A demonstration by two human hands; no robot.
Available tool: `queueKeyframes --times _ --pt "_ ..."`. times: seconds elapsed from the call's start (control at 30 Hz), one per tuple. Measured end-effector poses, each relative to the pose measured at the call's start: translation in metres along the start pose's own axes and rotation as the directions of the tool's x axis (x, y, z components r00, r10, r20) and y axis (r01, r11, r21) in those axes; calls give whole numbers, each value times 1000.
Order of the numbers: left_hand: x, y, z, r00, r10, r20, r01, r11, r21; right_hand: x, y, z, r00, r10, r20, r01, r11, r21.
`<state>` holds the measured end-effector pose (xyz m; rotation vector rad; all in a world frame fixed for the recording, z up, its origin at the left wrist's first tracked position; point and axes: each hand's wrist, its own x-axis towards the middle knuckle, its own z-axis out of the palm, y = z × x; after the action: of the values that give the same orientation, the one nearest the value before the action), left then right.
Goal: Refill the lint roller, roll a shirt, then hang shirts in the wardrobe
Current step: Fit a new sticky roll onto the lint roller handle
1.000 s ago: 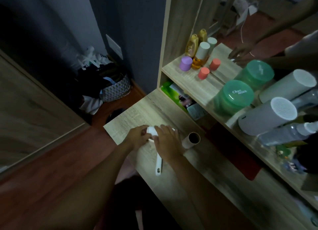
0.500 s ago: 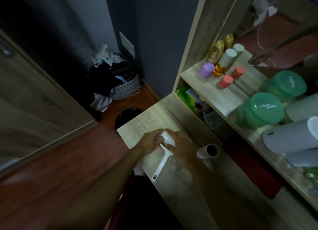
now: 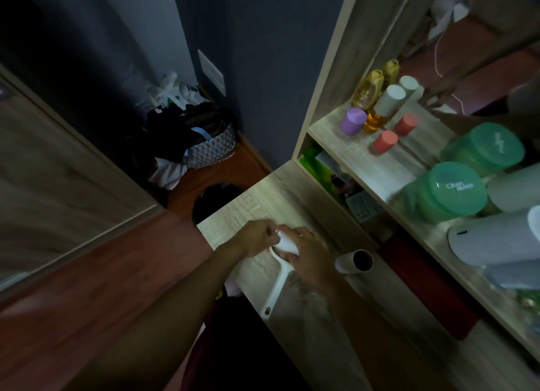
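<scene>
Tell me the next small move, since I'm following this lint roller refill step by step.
Probably push the white roll fully onto the lint roller: both hands, left hand and right hand, grip its head, and the empty tube already lies aside on the desk.

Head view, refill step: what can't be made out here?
- White roll on the lint roller: both hands cover it, so whether it is fully seated is hidden. Left hand, right hand.
- Empty tube: its far end is out of sight.
- Green jar label: blurred, only partly legible.
- White cylinder: cut off by the right edge.
</scene>
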<state>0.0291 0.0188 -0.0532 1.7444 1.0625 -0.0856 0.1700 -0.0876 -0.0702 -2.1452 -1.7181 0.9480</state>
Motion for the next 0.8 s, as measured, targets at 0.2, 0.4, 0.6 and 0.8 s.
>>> queueKeyframes --times 0.2,0.4,0.6,0.8 --pt "2 0 6 999 -22 34 20 998 55 -1 -1 -2 1000 -7 -8 7 998 -55" --pt "4 2 4 997 -49 64 47 998 34 3 -6 -3 1000 17 19 -17 999 -46" --pt "3 5 0 994 -36 106 33 999 31 5 -12 -5 998 58 -15 -59 997 -47" --pt "4 11 -6 999 32 19 -34 992 122 8 -21 -6 988 145 -60 -141 988 54"
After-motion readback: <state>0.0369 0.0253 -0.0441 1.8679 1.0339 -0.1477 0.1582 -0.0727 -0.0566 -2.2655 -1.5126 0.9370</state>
